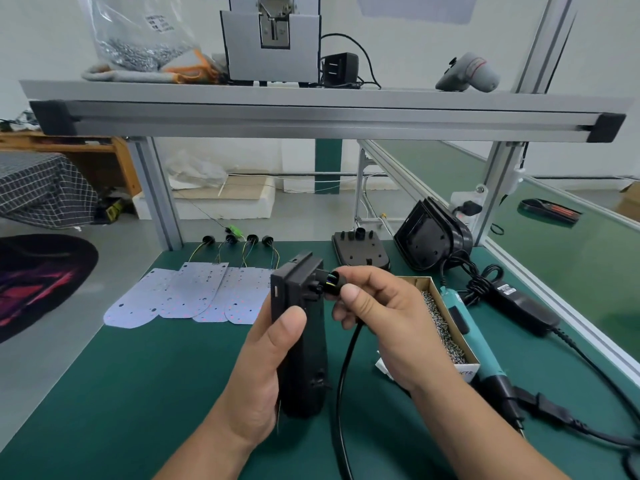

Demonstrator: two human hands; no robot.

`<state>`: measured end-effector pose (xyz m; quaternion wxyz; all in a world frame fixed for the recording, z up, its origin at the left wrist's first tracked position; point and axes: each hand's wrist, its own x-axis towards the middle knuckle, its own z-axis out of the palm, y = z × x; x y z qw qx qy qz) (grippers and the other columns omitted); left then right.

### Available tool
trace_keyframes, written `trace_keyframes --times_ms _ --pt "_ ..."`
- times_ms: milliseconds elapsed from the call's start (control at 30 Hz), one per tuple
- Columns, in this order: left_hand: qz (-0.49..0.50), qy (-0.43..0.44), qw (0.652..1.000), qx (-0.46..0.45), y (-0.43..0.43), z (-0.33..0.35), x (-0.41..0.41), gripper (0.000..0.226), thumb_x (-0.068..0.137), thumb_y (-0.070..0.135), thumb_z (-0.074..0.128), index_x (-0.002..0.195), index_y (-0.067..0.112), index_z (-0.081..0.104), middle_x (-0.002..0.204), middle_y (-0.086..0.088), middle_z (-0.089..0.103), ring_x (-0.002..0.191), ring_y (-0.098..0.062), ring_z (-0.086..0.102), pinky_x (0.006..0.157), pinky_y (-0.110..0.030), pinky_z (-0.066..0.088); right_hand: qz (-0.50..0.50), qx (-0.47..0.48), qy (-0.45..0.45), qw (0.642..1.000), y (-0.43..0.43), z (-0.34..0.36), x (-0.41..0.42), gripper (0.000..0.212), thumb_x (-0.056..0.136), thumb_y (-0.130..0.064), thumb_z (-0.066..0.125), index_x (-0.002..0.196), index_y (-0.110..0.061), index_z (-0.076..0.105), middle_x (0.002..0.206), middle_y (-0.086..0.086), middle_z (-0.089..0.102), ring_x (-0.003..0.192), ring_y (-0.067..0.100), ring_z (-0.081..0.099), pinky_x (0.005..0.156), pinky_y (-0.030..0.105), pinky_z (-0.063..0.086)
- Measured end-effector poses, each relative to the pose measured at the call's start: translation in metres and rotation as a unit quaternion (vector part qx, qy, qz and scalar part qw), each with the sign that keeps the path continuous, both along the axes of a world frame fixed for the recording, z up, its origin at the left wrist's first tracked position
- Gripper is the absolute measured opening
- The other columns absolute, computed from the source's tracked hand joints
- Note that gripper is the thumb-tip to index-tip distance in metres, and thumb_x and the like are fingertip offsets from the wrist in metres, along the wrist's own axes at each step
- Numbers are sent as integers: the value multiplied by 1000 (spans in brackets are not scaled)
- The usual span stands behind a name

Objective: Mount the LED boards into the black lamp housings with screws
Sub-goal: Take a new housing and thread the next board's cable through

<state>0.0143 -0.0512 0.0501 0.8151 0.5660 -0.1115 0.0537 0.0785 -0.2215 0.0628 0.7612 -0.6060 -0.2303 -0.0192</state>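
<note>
One housing stands on edge at mid-mat. The left hand grips it, fingers wrapped behind and thumb pressed on its near side. The right hand pinches a plug at the housing's back between thumb and curled fingers, and one cable hangs below. Four boards lie overlapped at 10 o'clock. A second housing lies flat at 1 o'clock, with a leaning stack beyond it, number unclear. One screw box and one screwdriver lie at 3 o'clock.
</note>
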Motion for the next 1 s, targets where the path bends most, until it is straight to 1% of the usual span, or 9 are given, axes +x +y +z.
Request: trace_keyframes --times_ms 67,200,300,400,567,700,800,867,1000 --pt "1 -17 1000 26 0 1 0 80 81 65 81 146 23 60 141 -11 66 130 -28 61 100 -43 51 -13 15 16 1000 1 2 0 18 91 -17 75 109 -15 77 88 11 77 74 22 70 65 29 56" --pt "14 -45 995 87 1 -1 0 67 85 60 77 144 33 62 145 -7 64 141 -33 54 117 -63 40 -15 5 14 1000 -1 3 -1 13 89 -15 77 102 -16 78 84 7 76 73 21 72 65 30 57" --pt "22 -58 992 112 3 -2 0 59 87 56 75 142 36 63 142 -3 66 138 -27 56 116 -59 41 -13 14 17 1000 -3 6 -2 14 88 -11 77 101 -15 79 84 10 78 74 23 75 66 29 60" --pt "25 -58 992 110 3 -2 -1 66 84 66 77 142 37 62 141 -2 67 136 -25 57 116 -61 42 -14 17 13 1000 -3 9 -3 14 88 -9 76 102 -12 79 82 12 78 73 24 76 66 29 60" --pt "23 -49 992 115 6 -2 1 76 86 63 76 151 29 56 149 -7 62 144 -30 52 120 -66 35 -34 -7 0 999 -2 8 -7 15 95 -2 74 108 -9 78 81 14 78 73 23 76 67 29 61" --pt "21 -35 994 101 5 -1 0 71 87 62 77 147 27 60 147 -8 64 143 -28 55 118 -58 38 -35 -28 -5 999 -1 9 -9 17 98 -1 71 110 -10 77 84 12 79 76 24 78 70 30 62" --pt "13 -7 998 62 2 0 -1 76 85 59 79 147 19 60 147 -13 64 142 -30 56 112 -45 48 -28 -15 -9 999 1 7 -11 16 97 -1 72 110 -9 75 89 11 80 80 24 77 74 31 62" --pt "-8 21 999 29 1 2 -1 85 83 59 81 150 13 57 148 -15 63 142 -31 56 108 -38 53 -35 -12 -24 999 4 5 -12 18 96 -1 73 109 -13 75 94 7 81 83 18 76 76 28 61" --pt "-26 65 998 -8 0 3 -3 101 67 64 89 148 12 59 144 -15 67 138 -32 60 111 -48 46 -79 -64 -78 992 6 3 -15 25 95 -11 75 107 -33 77 98 -5 81 87 8 75 79 23 60"
